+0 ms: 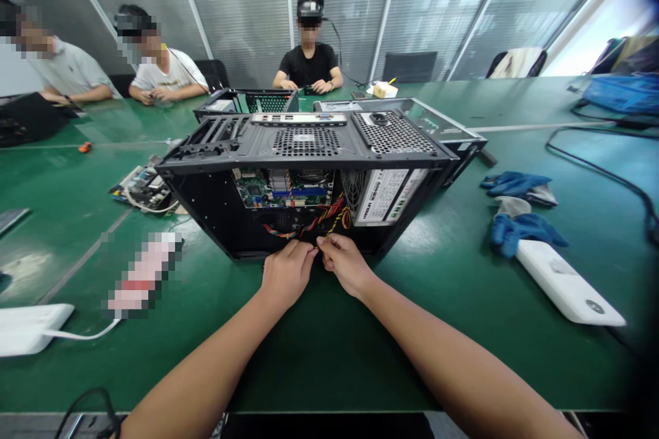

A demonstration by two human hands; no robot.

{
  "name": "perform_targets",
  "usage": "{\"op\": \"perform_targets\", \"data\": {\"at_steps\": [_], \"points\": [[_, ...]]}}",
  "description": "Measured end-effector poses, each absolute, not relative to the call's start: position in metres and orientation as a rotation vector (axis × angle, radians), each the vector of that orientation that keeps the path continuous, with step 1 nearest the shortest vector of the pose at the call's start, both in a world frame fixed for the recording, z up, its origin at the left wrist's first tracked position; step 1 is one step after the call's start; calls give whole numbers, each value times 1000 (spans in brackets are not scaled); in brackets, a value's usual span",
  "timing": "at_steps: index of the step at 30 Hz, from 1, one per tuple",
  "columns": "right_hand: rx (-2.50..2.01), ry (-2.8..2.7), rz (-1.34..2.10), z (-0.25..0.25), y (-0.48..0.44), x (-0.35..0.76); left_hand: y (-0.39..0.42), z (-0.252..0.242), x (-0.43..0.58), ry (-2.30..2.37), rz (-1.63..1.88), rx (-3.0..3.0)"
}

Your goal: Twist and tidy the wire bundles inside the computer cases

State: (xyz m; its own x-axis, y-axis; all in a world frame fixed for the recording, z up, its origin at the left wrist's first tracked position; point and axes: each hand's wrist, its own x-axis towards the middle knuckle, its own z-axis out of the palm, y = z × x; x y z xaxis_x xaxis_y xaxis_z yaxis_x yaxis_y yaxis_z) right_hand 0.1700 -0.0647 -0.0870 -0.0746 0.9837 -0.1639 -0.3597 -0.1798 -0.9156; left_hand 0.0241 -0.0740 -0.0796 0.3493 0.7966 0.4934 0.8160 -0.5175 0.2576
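A black computer case lies on the green table with its open side toward me. Inside it are a green motherboard and, at the right, a power supply with a white label. From the power supply runs a bundle of coloured cables. At the near edge of the case my left hand pinches the end of these cables. My right hand pinches the yellow-and-black cable close beside it. The fingertips almost meet, and they hide what lies between them.
Behind the case stands another open case. Circuit parts lie at the left, near a phone wired to a white power bank. Blue gloves and a white device lie at the right. Several people sit across the table.
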Motion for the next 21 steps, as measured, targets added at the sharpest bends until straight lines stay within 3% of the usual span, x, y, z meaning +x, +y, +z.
{"op": "perform_targets", "data": {"at_steps": [21], "points": [[-988,-916,1497,-78,-67,173,-66,-56,25,-1625,-1100,-2823]]}}
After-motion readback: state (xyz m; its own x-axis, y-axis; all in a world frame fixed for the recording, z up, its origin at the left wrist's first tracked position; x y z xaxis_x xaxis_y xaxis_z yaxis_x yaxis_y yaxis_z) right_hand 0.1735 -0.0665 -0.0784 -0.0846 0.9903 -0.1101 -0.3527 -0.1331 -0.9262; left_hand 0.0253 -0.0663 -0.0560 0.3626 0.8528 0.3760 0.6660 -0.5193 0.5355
